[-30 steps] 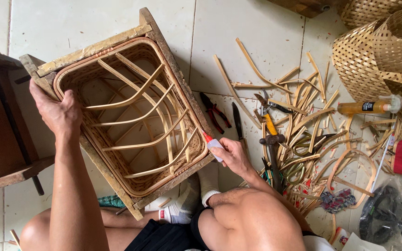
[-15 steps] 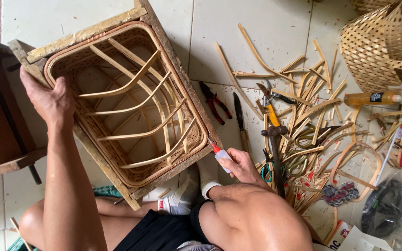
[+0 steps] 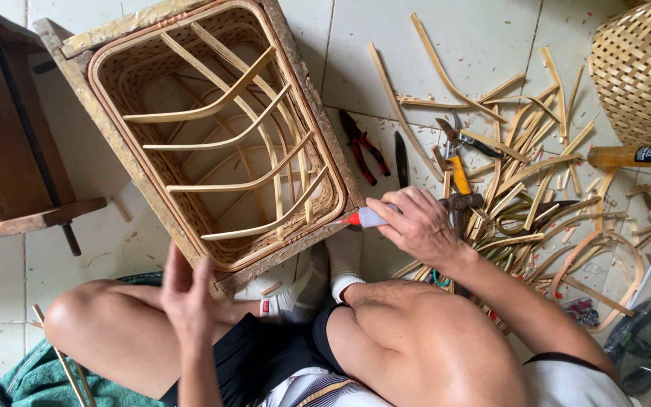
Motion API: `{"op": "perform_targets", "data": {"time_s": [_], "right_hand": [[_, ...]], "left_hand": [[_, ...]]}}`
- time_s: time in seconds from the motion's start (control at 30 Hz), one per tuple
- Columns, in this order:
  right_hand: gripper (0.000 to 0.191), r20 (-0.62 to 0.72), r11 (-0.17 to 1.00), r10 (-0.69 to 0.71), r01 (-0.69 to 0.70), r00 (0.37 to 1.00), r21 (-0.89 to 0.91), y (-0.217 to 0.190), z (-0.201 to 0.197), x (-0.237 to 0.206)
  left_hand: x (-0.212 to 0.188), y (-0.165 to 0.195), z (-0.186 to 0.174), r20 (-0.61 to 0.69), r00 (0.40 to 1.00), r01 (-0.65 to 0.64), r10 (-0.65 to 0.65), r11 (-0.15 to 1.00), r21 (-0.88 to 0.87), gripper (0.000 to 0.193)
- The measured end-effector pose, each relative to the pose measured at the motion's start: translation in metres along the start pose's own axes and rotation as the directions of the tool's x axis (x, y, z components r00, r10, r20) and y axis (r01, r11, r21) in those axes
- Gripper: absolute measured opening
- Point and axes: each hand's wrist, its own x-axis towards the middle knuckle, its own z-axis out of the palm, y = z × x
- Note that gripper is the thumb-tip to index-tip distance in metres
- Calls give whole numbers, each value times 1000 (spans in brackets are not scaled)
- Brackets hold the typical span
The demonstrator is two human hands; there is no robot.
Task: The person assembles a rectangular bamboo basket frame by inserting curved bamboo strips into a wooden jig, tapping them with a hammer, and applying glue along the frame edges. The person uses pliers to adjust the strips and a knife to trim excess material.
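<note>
Two hands work at one rattan basket frame [image 3: 220, 136], which lies tilted on the tiled floor [image 3: 484, 38] and fills the upper left and centre of the frame, its open side facing up and its long axis running from upper left to lower right. The right hand [image 3: 416, 226], at centre right, is curled closed around a small tube with a red tip [image 3: 365, 218]; the tube lies nearly level, its tip pointing left and touching or just short of the frame's lower right corner, so the basket lies directly left of this hand. The left hand [image 3: 182, 294], at lower centre left, is loosely open with fingers raised, holding nothing, just below the frame's near edge; I cannot tell whether it touches the rim. The right hand is the nearer to the corner where the tip sits. To the right of that hand, scattered cane strips [image 3: 536, 173] cover the floor, with red-handled pliers [image 3: 363, 147] and a yellow-handled tool [image 3: 457, 169] among them. A woven basket [image 3: 642, 68] stands at upper right, an amber bottle [image 3: 631, 157] beside it, and a wooden stool [image 3: 9, 143] at far left
</note>
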Motion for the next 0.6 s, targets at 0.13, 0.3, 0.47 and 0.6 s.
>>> {"op": "perform_targets", "data": {"time_s": [0.13,0.3,0.47,0.6], "right_hand": [[55,12,996,-71,72,997,-58,2,-8,10],[49,9,985,-130,130,991,-116,-1,-7,17],[45,27,970,-178,180,984,-165,-1,-7,18],[45,48,967,-172,178,984,-180,0,-14,21]], "left_hand": [[-35,-20,14,-43,998,42,-47,993,-111,68],[-35,-21,17,-58,998,27,-35,991,-134,69],[-33,-20,17,-62,997,31,-40,989,-144,68],[-32,-22,17,-71,997,31,-42,988,-151,68]]}}
